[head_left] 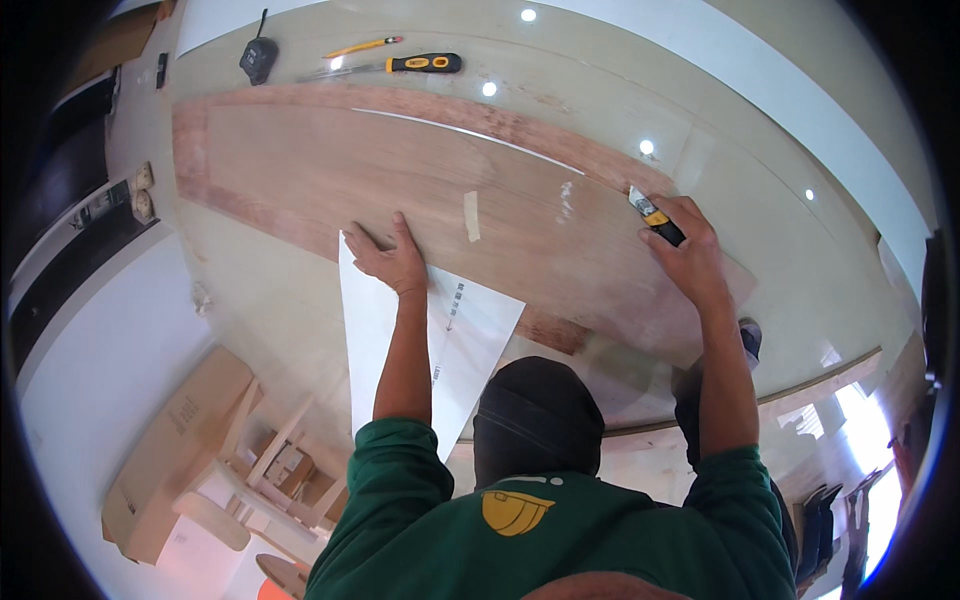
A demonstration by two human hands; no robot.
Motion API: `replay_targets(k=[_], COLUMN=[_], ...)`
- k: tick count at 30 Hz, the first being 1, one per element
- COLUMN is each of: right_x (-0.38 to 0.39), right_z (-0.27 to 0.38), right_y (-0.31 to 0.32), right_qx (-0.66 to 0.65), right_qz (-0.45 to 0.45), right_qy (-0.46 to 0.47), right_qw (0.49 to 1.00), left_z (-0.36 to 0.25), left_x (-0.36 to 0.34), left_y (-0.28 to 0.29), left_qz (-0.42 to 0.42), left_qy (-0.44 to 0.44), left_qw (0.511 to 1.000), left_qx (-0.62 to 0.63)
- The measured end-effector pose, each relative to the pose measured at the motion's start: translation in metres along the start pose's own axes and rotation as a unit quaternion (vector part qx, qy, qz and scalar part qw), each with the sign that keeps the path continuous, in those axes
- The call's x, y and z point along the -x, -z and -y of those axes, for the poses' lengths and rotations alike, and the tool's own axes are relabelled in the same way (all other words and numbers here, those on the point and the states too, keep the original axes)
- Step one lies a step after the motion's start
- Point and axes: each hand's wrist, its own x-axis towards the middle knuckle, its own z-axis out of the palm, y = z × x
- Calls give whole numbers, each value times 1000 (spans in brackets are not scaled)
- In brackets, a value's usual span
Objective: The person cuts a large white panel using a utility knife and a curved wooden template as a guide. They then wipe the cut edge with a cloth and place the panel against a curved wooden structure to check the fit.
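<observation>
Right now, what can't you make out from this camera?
All in the head view:
Black-and-yellow utility knife: handle partly covered by the right hand.
Its blade: tip too small to tell whether it touches the reddish-brown wooden board.
Left hand: palm hidden by its own back.
White flat sheet: partly covered by the left forearm.
Orange object: cut off by the lower edge; kind unclear.
</observation>
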Motion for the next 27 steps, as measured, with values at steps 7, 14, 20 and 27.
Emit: replay_targets(k=[7, 14, 20, 27], right_x=[-2, 1, 3, 0], right_z=[4, 3, -3, -4], right_y=[2, 5, 5, 4], right_qx=[-3, -17, -32, -22], right_qz=[7, 0, 2, -3], right_qy=[-9, 3, 16, -2], right_qw=[1000, 1000, 999, 1000], left_z=[-6, -16, -17, -36], left_x=[2, 6, 2, 0], left_y=[4, 7, 11, 17], left_qz=[3, 21, 32, 80], left_qy=[25, 26, 3, -66], left_qw=[1000, 999, 999, 983], left_qx=[15, 23, -38, -152])
